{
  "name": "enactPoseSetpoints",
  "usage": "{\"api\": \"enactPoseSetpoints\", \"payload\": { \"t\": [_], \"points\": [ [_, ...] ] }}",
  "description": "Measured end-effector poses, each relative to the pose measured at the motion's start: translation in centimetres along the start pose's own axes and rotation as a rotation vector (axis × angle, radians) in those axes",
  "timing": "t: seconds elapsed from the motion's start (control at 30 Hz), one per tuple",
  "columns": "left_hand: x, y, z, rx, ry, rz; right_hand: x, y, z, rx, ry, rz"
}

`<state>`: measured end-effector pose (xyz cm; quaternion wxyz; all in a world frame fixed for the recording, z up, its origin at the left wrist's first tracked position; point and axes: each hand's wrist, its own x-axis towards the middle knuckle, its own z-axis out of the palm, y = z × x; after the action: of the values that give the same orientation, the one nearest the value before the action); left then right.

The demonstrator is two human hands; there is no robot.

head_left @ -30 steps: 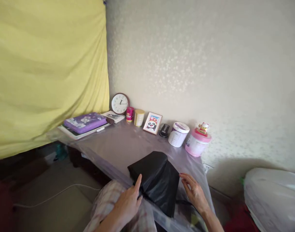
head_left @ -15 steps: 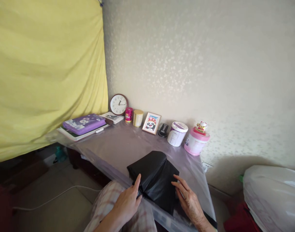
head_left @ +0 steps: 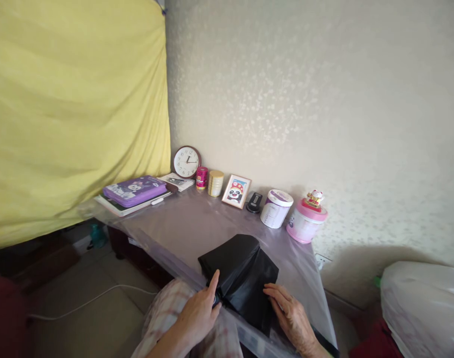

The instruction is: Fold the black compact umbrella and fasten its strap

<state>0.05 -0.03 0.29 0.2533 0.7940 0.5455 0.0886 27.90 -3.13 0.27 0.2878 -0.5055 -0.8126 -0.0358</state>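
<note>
A folded black plastic bag (head_left: 239, 271) lies at the near edge of a table (head_left: 189, 226) covered in clear plastic film. My left hand (head_left: 199, 313) rests at the bag's near left edge, index finger stretched out along it and the thumb pinching the bag's edge. My right hand (head_left: 292, 315) lies flat on the bag's near right corner, fingers spread and pointing left. Below my hands my lap shows in plaid cloth (head_left: 167, 311).
Along the wall stand a round clock (head_left: 186, 161), a pink tin (head_left: 201, 177), a gold tin (head_left: 215, 182), a panda picture frame (head_left: 236, 191), a small black device (head_left: 254, 202), a white tub (head_left: 275, 208) and a pink tub (head_left: 306, 222) with a figurine. A purple case (head_left: 134, 190) lies on books at left. A yellow curtain (head_left: 70, 114) hangs left; a white bag (head_left: 422, 306) sits right.
My right hand has slid left from the table film onto the bag's near right corner and now lies flat on it. My left hand has stayed at the bag's left edge.
</note>
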Motion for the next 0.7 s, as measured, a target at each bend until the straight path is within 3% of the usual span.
{"api": "enactPoseSetpoints", "payload": {
  "t": [0.47, 0.7],
  "points": [
    [-0.1, 0.1, -0.2, -0.029, -0.008, -0.009, 0.5, -0.3, 0.3, 0.031, 0.057, 0.029],
    [0.1, -0.5, -0.1, -0.087, -0.007, 0.001, 3.8, -1.0, -0.2, 0.111, 0.193, 0.059]
  ]
}}
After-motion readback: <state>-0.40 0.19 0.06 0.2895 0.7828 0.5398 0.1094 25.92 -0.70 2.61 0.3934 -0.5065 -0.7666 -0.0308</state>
